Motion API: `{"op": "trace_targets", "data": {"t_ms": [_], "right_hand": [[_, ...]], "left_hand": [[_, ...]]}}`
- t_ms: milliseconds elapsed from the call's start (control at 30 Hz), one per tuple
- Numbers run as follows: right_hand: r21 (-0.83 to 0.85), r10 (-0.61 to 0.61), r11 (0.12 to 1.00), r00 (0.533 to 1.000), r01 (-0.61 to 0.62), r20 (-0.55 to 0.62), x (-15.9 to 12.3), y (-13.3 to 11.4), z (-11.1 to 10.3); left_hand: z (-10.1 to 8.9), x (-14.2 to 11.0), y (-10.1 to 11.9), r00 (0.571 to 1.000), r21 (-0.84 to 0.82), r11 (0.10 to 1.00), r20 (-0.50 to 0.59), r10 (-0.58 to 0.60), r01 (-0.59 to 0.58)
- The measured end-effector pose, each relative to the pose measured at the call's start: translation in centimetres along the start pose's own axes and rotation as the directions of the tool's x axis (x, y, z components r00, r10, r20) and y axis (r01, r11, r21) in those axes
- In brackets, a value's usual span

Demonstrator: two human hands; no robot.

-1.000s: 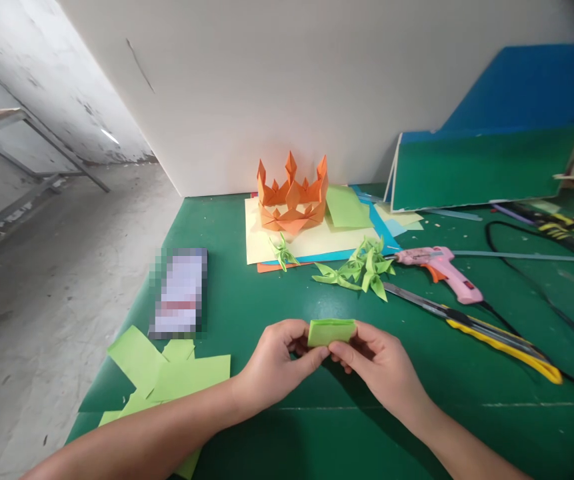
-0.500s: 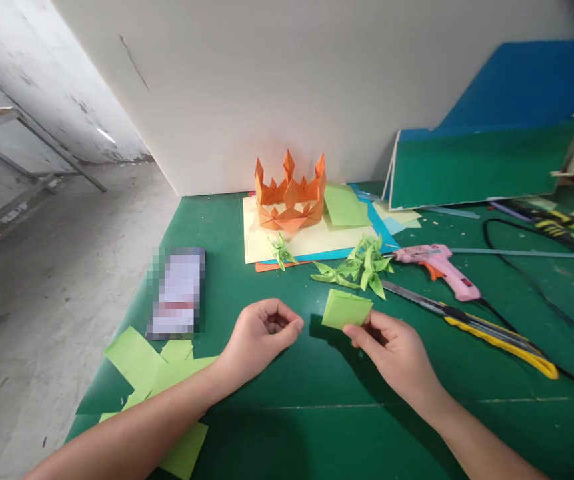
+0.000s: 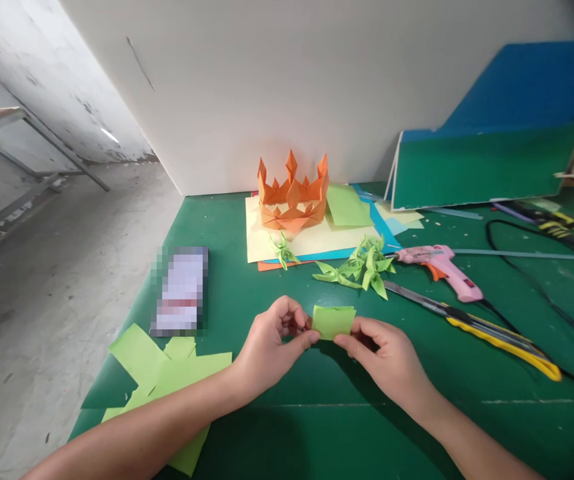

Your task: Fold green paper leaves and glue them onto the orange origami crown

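Note:
Between my hands, above the green table [image 3: 247,300], is a small folded square of light green paper [image 3: 333,323]. My right hand [image 3: 381,343] pinches its lower right corner between thumb and fingers. At the left edge, my left hand [image 3: 281,340] closes thumb and fingertips on the same paper. Several folded green paper flowers [image 3: 367,263] lie just beyond my hands, and a single green flower [image 3: 283,251] sits to their left. Loose green paper pieces [image 3: 187,373] lie under and beside my left forearm.
An orange paper crown [image 3: 293,200] stands on stacked coloured sheets [image 3: 261,243] at the back. To the right lie a pink glue gun [image 3: 441,267] with a black cord and a yellow utility knife [image 3: 497,340]. A blurred-out phone [image 3: 181,290] rests at left. Behind stands a white board [image 3: 287,87].
My left hand let go of the paper and moved left, then came back to its left edge. My right hand kept hold, tilting the square and bringing it level again.

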State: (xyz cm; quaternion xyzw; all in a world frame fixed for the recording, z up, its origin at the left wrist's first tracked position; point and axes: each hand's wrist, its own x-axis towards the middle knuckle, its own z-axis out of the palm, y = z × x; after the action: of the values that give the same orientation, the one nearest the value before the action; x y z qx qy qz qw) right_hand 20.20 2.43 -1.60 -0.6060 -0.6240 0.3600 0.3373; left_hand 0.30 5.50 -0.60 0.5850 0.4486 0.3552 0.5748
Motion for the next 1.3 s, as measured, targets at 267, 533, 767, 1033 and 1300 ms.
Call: {"op": "trace_targets", "data": {"t_ms": [267,533,767,1033,1300], "right_hand": [[0.138,0.032,0.990,0.992,-0.015,-0.123,0.1,0.8,-0.8],[0.149,-0.118,0.979,0.985,0.136,-0.124,0.0,0.8,0.0],[-0.036,-0.399,0.917,0.912,0.397,-0.092,0.0,0.6,-0.1],[-0.172,-0.498,0.853,0.867,0.492,0.014,0.1,0.9,0.0],[-0.181,-0.467,0.855,0.874,0.485,0.137,0.2,1.0,-0.2]], "left_hand": [[-0.7,0.2,-0.4,0.999,-0.057,0.997,0.010,-0.041,0.041],[-0.3,0.2,-0.9,0.998,0.057,0.998,0.055,0.007,-0.010],[-0.9,0.1,-0.7,0.934,0.465,0.816,0.077,0.349,-0.344],[-1.7,0.2,-1.0,0.838,0.638,0.560,0.287,0.464,-0.529],[-1.8,0.1,-1.2,0.799,0.675,0.457,0.361,0.481,-0.580]]}}
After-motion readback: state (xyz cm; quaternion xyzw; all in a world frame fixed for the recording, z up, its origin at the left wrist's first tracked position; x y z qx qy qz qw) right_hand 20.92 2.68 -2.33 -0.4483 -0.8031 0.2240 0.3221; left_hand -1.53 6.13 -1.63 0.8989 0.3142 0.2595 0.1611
